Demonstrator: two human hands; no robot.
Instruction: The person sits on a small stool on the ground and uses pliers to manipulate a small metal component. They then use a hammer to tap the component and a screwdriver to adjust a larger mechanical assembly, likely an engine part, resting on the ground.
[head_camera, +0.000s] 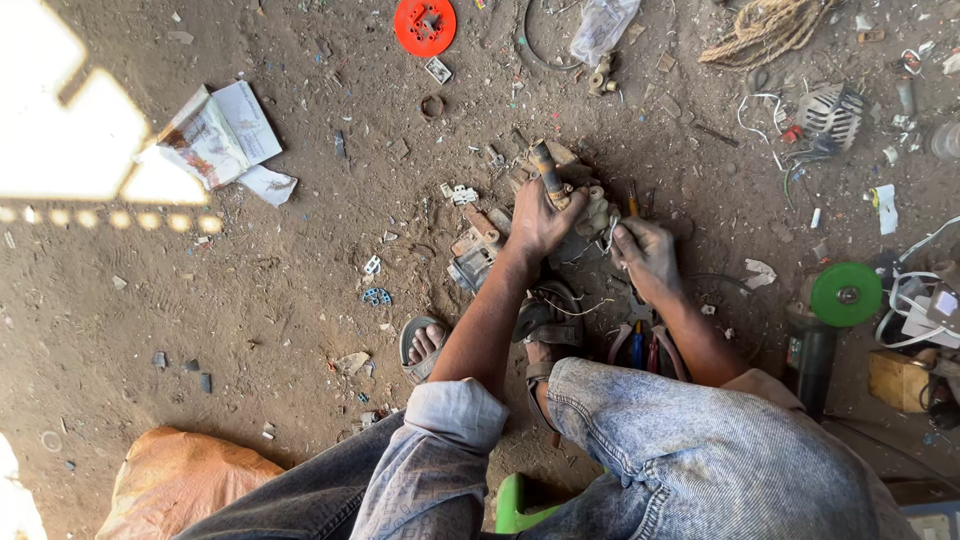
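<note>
A grimy grey metal motor part (585, 225), lumpy and dust-coated, sits on the dirt floor (250, 330) at the centre of the view, just above the person's sandalled feet. The left hand (538, 222) is clenched around a tool with a yellow-and-black handle (548, 172) that sticks out toward 12 o'clock and bears down on the part. The right hand (645, 255), at 3 o'clock from the part, pinches a thin pale wire (608, 238) coming off it.

In my judgement the tool could slip off the rounded, dusty metal and strike the right hand, which works very close by. The part rests on loose dirt with nothing bracing it, so it might roll or shift under pressure. Bare toes lie near the work too. The thin wire could snap if pulled hard.

The tip of the tool is hidden under the left hand, so its kind cannot be told. The part's exact shape is masked by both hands. Red- and blue-handled pliers (640, 350) at 5 o'clock are partly covered by the right forearm. A green disc-shaped grinder wheel (846, 293) at 3 o'clock, well apart, has its body in shadow.
</note>
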